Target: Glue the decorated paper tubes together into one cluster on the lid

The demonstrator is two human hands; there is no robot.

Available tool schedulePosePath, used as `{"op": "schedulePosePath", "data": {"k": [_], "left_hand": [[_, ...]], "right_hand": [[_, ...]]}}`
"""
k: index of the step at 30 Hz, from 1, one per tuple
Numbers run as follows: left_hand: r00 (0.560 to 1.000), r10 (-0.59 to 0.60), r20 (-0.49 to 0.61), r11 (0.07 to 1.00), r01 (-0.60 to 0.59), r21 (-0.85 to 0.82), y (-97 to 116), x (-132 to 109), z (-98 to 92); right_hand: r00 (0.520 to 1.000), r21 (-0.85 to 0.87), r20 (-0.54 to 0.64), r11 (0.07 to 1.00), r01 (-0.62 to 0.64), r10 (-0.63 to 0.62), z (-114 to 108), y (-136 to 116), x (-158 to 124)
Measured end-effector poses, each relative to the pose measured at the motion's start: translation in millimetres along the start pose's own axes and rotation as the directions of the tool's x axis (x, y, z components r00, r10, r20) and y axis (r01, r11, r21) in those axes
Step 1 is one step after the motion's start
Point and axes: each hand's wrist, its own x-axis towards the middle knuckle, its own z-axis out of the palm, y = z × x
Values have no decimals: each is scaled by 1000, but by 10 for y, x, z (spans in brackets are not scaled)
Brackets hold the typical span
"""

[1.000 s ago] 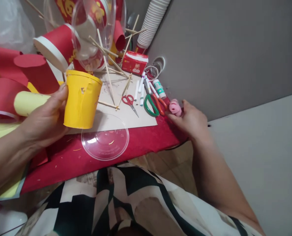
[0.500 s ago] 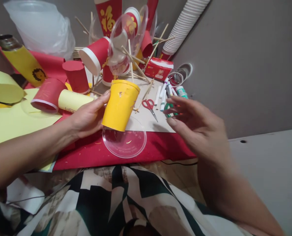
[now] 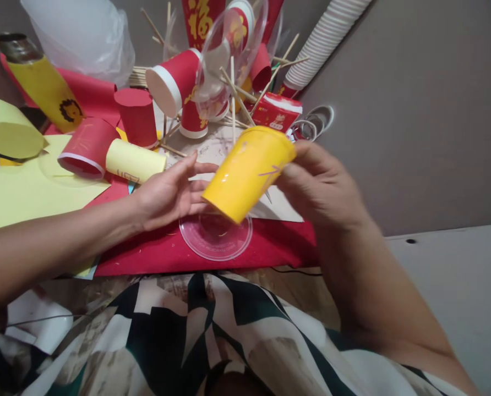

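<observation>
A yellow paper cup (image 3: pixel 249 170) is tilted in the air over the table, a purple mark drawn on its side. My right hand (image 3: pixel 322 184) grips it by the upper right edge, thumb in front. To its left, my left hand (image 3: pixel 173 192) has its fingers spread and holds nothing; the fingertips come close to the lower part of the cup, and I cannot tell if they touch. Below the cup a clear round plastic lid (image 3: pixel 216 250) lies on the red cloth (image 3: pixel 282 247). The scissors behind the cup are mostly hidden, with only a blade tip showing.
Yellow paper rolls (image 3: pixel 136 159), red cups (image 3: pixel 137 118) and yellow sheets (image 3: pixel 43 198) cover the left. Thin wooden sticks (image 3: pixel 233 99), a red tissue pack (image 3: pixel 276 110) and a tall stack of paper cups (image 3: pixel 332 41) stand behind. A grey wall (image 3: pixel 427 121) bounds the right.
The yellow cup passed from my left hand to my right hand, moved right and tilted further. My left hand has opened. The view shifted slightly.
</observation>
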Motion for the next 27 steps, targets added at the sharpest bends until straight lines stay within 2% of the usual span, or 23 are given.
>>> {"op": "schedulePosePath", "data": {"k": [3, 4, 5, 6, 8, 10, 11, 13, 16, 23, 27], "left_hand": [[986, 115, -120, 966, -83, 244, 20, -110, -130], [978, 172, -117, 914, -114, 389, 25, -147, -175], [969, 229, -92, 820, -141, 555, 32, -178, -214], [960, 274, -51, 679, -156, 717, 41, -200, -246], [953, 300, 33, 312, -130, 941, 63, -204, -277], [968, 244, 58, -28, -53, 998, 87, -162, -263], [979, 199, 53, -154, -22, 988, 97, -129, -243], [991, 126, 37, -310, 4, 951, 108, -55, -194], [996, 85, 37, -366, -4, 931, 102, 42, -137], [999, 30, -22, -357, 32, 934, 92, 84, -71], [997, 73, -37, -313, 58, 948, 127, 18, -33]], "right_hand": [[999, -105, -33, 994, 9, -13, -208, -194, 12], [999, -169, -28, 986, 14, -19, -269, -250, 23], [1000, -244, -8, 970, 22, -25, -317, -298, 38], [999, -318, 20, 947, 35, -31, -351, -336, 59], [996, -441, 80, 894, 78, -47, -373, -383, 111], [990, -502, 126, 857, 118, -62, -348, -396, 170], [988, -514, 140, 849, 125, -60, -327, -392, 197], [986, -526, 166, 842, 120, -37, -283, -368, 241], [979, -522, 202, 844, 123, -18, -241, -306, 271], [987, -504, 158, 861, 61, 23, -252, -176, 254], [991, -485, 131, 874, 40, 27, -273, -128, 250]]}}
